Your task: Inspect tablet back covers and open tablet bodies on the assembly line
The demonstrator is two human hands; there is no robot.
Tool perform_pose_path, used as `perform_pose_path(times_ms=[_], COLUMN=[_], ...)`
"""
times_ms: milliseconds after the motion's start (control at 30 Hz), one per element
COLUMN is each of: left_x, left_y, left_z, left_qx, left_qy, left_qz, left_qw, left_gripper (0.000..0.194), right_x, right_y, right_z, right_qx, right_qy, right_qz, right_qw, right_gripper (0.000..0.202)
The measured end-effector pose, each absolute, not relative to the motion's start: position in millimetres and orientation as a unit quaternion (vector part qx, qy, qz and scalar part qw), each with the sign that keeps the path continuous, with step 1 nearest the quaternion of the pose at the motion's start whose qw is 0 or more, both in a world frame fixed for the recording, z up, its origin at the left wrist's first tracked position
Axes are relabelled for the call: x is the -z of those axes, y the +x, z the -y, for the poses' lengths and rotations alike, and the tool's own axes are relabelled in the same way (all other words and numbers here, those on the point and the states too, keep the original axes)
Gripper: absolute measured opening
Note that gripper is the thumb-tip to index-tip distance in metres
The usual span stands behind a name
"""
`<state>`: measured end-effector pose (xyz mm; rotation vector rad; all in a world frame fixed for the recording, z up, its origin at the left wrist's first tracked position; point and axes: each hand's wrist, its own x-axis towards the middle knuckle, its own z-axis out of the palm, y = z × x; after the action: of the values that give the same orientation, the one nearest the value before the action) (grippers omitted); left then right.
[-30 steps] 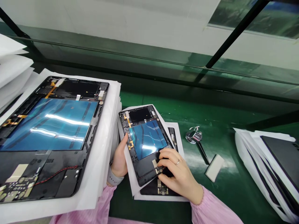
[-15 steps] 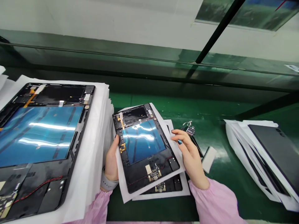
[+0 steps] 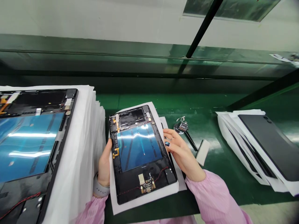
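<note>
While the left hand (image 3: 104,166) clamps its edge: one opened tablet (image 3: 140,147), paper (image 3: 163,191) beneath, between left stack (image 3: 80,149) and right stack (image 3: 266,141); right hand (image 3: 184,155) at opposite edge, grip unclear.

We see a small metal counter (image 3: 182,126) on the green table (image 3: 219,179) | white block (image 3: 203,152) near it | black post (image 3: 203,30) slanting past a window (image 3: 243,11) | pale wall (image 3: 93,20) behind

Before me: one plain off-white wall (image 3: 93,20), its lower band (image 3: 77,45) green; one dim, greenish window (image 3: 243,11), upper right; one slanting black bar (image 3: 204,28), crossing it; one glossy green bench (image 3: 217,169), reflecting white light; pale floor (image 3: 271,213), lower right.
</note>
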<state>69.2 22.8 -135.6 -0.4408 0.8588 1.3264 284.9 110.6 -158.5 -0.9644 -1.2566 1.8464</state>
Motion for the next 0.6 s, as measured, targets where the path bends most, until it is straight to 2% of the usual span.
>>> perform_pose_path(times_ms=[100,267,600], left_x=[135,138,142], left_y=[71,71,72], left_z=[-24,-21,-20], left_qx=[-0.589,-0.603,-0.622], left_qy=[-0.206,-0.163,-0.027], left_qz=[-0.388,-0.352,-0.27], left_qw=[0.678,0.697,0.734], left_gripper=[0.062,0.057,0.06], right_x=[156,151,148], right_y=[284,283,282], right_z=[-111,-110,-111], right_qx=[-0.751,-0.783,-0.742], right_qy=[-0.371,-0.355,-0.387], right_qz=[0.433,0.408,0.436], right_qw=[0.334,0.307,0.331], right_gripper=[0.039,0.03,0.027])
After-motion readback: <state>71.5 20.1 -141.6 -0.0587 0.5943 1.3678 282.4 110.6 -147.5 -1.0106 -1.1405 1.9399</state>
